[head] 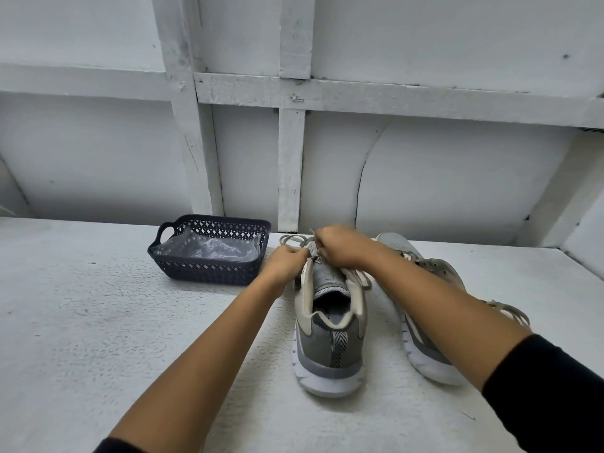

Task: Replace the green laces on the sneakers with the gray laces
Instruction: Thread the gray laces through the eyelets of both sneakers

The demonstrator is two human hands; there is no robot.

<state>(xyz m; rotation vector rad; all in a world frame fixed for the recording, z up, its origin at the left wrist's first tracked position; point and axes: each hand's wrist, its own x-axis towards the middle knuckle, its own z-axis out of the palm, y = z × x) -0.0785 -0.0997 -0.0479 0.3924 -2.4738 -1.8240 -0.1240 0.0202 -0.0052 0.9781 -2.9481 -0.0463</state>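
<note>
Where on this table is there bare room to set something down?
Bare: the table left of the left arm and before the basket; also right of the right sneaker. Crowded: at the toe of the left sneaker, where left hand and right hand grip the lace; narrow gap between sneakers.

Flat diffuse light, cool white cast, no glare.
Faint soft shadows under basket (pixel 209 273) and sneaker (pixel 330 338). Wide-angle lens bows the wall beam (pixel 392 96) toward the edges. Left hand (pixel 287 261), right hand (pixel 343 246) and lace (pixel 289 237) slightly soft.
</note>
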